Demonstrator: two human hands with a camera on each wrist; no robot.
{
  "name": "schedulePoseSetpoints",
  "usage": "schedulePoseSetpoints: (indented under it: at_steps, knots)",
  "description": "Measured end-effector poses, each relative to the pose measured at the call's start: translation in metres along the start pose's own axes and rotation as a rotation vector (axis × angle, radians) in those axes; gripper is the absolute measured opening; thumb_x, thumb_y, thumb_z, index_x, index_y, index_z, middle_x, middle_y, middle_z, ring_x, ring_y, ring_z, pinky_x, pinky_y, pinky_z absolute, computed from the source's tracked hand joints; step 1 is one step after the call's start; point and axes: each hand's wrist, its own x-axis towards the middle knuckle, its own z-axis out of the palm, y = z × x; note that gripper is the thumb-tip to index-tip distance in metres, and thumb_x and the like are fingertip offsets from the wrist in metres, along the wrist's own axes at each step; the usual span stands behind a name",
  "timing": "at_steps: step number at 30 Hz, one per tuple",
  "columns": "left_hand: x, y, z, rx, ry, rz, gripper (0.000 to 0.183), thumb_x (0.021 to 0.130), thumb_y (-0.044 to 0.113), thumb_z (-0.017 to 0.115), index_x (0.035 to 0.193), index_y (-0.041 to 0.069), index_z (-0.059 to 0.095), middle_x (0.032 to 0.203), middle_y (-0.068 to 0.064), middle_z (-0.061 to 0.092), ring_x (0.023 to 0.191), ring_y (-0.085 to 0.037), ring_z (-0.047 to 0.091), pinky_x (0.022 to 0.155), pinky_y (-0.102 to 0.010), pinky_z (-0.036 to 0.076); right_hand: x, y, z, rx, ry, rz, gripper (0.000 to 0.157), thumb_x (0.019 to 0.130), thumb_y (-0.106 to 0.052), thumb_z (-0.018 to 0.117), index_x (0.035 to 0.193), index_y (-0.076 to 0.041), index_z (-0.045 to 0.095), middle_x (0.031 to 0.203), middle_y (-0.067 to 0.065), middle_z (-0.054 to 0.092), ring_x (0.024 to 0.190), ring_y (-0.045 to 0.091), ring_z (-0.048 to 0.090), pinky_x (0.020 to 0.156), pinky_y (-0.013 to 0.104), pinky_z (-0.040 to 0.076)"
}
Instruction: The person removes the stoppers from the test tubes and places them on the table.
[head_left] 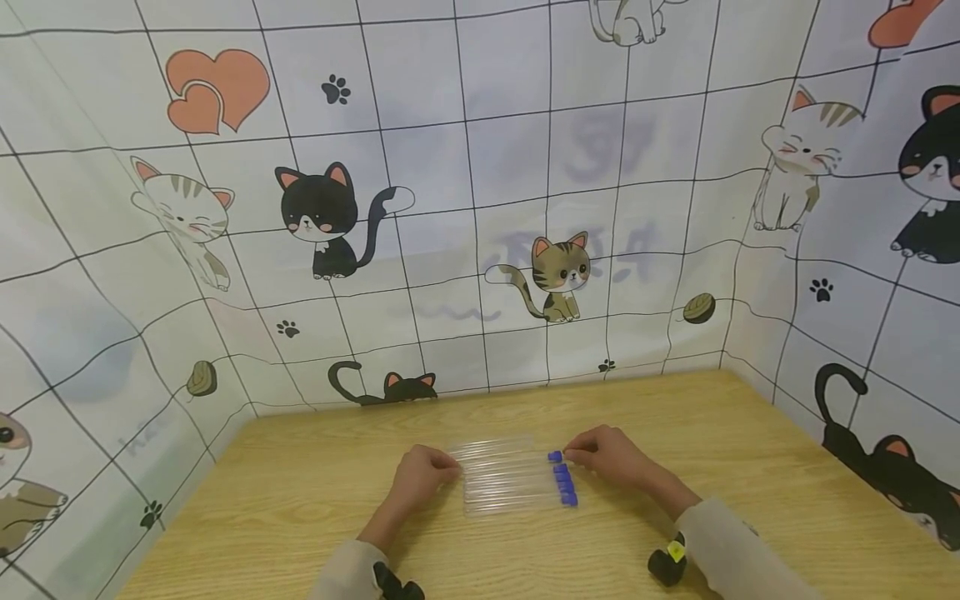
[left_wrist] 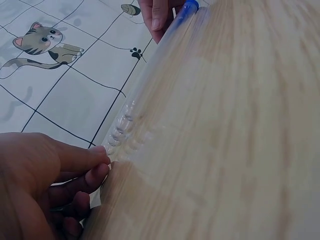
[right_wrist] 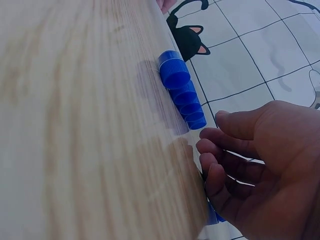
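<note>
Clear plastic test tubes (head_left: 510, 483) with blue screw caps (head_left: 564, 483) lie side by side in a row on the wooden table. Their caps point right and their rounded ends left. My left hand (head_left: 423, 477) is at the rounded ends; in the left wrist view its thumb and index fingertips (left_wrist: 104, 157) come together right at the nearest tube end. I cannot tell whether they pinch it. At the far cap, my right hand (head_left: 609, 454) has loosely bent fingers, with a gap between thumb and index in the right wrist view, where a blue cap (right_wrist: 215, 218) peeks out below the hand.
The wooden tabletop (head_left: 300, 500) extends around the tubes. A white cloth (head_left: 480, 208) with a grid and cartoon cats rises behind the table and at both sides. Each wrist wears a black camera mount (head_left: 667, 565) over a light sleeve.
</note>
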Motion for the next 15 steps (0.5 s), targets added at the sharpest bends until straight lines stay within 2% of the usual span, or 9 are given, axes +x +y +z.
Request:
schedulePoseSetpoints:
  at_steps: [8,15]
  knots:
    - [-0.0013,0.0004,0.0032,0.008,0.029,-0.021,0.007,0.078,0.019,0.068,0.077,0.013,0.071,0.081,0.004,0.065,0.082,-0.016,0.058,0.071,-0.036,0.045,0.0015,0.0017,0.0024,-0.006,-0.011,0.009,0.02,0.088,-0.024,0.056,0.097,-0.011,0.068,0.09,-0.004,0.063,0.074,0.013,0.054,0.061,0.029,0.045]
    - [-0.002,-0.0028,0.0083,0.032,0.077,-0.011,0.006,0.078,0.02,0.068,0.076,0.015,0.071,0.08,0.005,0.065,0.08,-0.015,0.059,0.07,-0.037,0.045,0.0026,0.004,0.0043,-0.026,0.002,0.003,0.019,0.088,-0.024,0.057,0.097,-0.012,0.068,0.09,-0.005,0.062,0.075,0.013,0.052,0.063,0.031,0.044]
